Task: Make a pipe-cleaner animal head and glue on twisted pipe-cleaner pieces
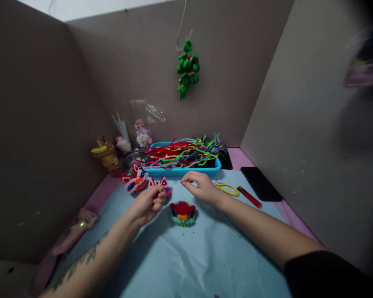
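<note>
My left hand [149, 203] hovers over the light blue table cover [180, 256], its fingers curled into a pinch; what they hold is too small to make out. My right hand [200, 186] rests further back on the cover, fingertips pinched together near the blue tray [182, 170] of coloured pipe cleaners [183, 154]. Between the hands lies a small red, blue and green pipe-cleaner figure [183, 212]. Pink and white pipe-cleaner figures [143, 183] lie just behind my left hand.
A yellow loop [228, 189], a red lighter [249, 197] and a black phone [261, 183] lie to the right. A green pipe-cleaner ornament [188, 68] hangs on the back wall. Yellow figurine [105, 155], metal bowl [133, 159] and a pink device [81, 225] sit at left. Brown cardboard walls enclose the table.
</note>
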Available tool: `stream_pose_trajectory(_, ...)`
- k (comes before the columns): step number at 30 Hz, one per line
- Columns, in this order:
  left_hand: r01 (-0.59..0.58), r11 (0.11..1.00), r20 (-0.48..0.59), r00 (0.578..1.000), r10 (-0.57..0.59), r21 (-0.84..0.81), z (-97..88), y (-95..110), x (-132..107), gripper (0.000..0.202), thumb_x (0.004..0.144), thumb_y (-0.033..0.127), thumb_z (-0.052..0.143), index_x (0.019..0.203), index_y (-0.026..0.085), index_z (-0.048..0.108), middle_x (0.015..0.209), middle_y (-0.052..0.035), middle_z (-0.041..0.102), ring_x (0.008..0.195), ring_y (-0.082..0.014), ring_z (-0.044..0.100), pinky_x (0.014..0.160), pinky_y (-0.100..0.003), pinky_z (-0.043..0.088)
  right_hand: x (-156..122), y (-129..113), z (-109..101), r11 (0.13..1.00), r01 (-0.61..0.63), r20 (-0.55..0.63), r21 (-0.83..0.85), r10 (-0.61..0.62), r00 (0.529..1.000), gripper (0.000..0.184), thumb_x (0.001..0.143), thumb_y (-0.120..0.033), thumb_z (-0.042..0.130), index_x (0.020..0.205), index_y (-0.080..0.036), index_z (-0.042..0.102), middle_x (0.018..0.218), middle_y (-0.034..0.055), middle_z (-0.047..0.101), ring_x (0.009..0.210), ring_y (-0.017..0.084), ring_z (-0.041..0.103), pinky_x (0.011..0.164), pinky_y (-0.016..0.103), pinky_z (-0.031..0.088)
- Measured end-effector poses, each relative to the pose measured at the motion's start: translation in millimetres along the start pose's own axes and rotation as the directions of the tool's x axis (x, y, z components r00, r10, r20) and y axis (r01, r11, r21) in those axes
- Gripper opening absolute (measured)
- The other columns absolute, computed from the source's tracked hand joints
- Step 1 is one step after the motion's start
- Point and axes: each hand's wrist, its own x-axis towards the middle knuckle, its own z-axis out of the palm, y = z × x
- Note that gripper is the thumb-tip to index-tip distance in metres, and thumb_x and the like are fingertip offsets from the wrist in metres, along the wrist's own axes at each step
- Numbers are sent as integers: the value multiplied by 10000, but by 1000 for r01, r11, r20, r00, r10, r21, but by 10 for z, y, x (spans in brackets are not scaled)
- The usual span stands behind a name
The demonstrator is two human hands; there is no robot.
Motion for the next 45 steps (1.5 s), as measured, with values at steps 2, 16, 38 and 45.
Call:
stream_pose_trajectory(2, -34, 980, -69, 997, 20, -197, 43, -244, -124, 288, 717, 311, 626, 680, 185, 371, 572, 74, 300, 397, -19, 180, 322, -106, 85, 97, 147, 90, 999, 33, 6, 36, -33, 999, 171, 860, -227, 481, 765, -175, 613, 782, 52, 652, 770, 150, 591, 747, 281, 454)
stream_pose_trajectory(16, -347, 935, -223, 919, 324, -69, -38, -193, -208, 261, 770, 279, 559, 606, 171, 388, 524, 52, 327, 395, -32, 223, 352, -132, 159, 172, 239, -221, 999, -16, 185, 36, 9, 983, 186, 845, -285, 488, 803, -179, 634, 752, 38, 627, 642, 121, 532, 617, 242, 420)
stream_pose_trajectory(38, -32, 984, 47, 999, 24, 174, 1, -1133, -933, 214, 703, 304, 701, 692, 143, 561, 873, -104, 669, 837, -157, 627, 755, -251, 472, -1295, -766, 165, 923, -70, 507, -379, 271, 819, 88, 829, -141, 480, 822, -166, 564, 816, 47, 566, 748, 149, 497, 679, 255, 364)
stream_pose_trajectory(45, -71, 948, 101, 994, 42, 311, -7, -839, -1003, 193, 689, 303, 688, 678, 162, 557, 847, -98, 680, 741, -171, 639, 588, -231, 463, -1386, -761, 219, 903, -149, 394, -402, 318, 862, 16, 825, -156, 522, 827, -155, 537, 831, 49, 550, 751, 142, 486, 688, 249, 356)
